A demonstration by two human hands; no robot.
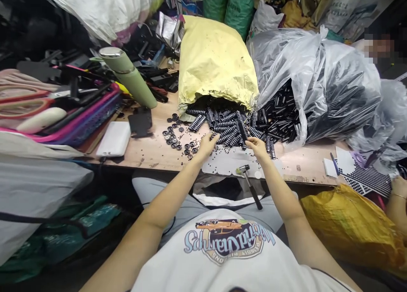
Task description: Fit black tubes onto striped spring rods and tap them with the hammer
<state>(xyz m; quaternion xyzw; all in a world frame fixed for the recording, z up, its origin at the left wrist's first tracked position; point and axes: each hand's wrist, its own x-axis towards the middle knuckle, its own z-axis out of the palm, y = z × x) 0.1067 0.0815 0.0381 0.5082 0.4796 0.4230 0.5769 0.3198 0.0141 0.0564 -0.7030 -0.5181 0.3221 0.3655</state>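
My right hand (257,148) pinches the lower end of a slim black stick-shaped part (241,127), which stands tilted above the pile. My left hand (207,145) is at the pile's near left side, thumb and fingers drawn together; whatever lies between them is too small to make out. Ribbed black cylinders with light dots (226,126) spill from the mouth of a yellow sack (219,59). Small black round caps (171,138) lie left of my left hand, with tiny dark bits scattered around. A small hammer (251,185) rests at the table edge, handle toward my lap.
Smooth black tubes (281,114) spill from a clear plastic bag (340,80) at right. A green bottle (130,78), a white power bank (113,138) and a pink-rimmed basket (92,114) stand left. At the right edge, another person's arm (399,198) shows near a yellow bag (349,224).
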